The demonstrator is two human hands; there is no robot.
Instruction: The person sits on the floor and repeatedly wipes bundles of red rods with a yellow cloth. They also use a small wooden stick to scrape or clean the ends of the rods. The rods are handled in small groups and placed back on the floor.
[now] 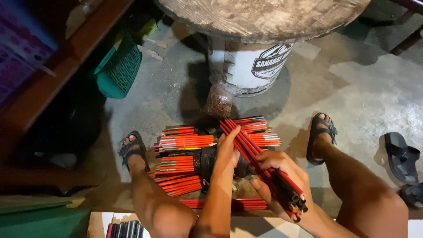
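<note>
My right hand (277, 174) grips a bundle of red-and-black pencils (260, 165) that slants from upper left to lower right between my knees. My left hand (227, 147) lies flat with its fingers against the side of that bundle near its upper end. Below the hands, several tied bundles of red pencils (183, 142) are stacked on the concrete floor. A small clear bag of rubber bands (219, 103) stands just beyond the stack.
A white bucket (255, 66) holds up a round wooden tabletop (264, 17) ahead. A green plastic basket (121, 70) sits at left beside a wooden bench (66, 66). My sandalled feet (320, 136) flank the stack; a loose black sandal (401, 156) lies right. More pencils (125, 230) lie at the bottom edge.
</note>
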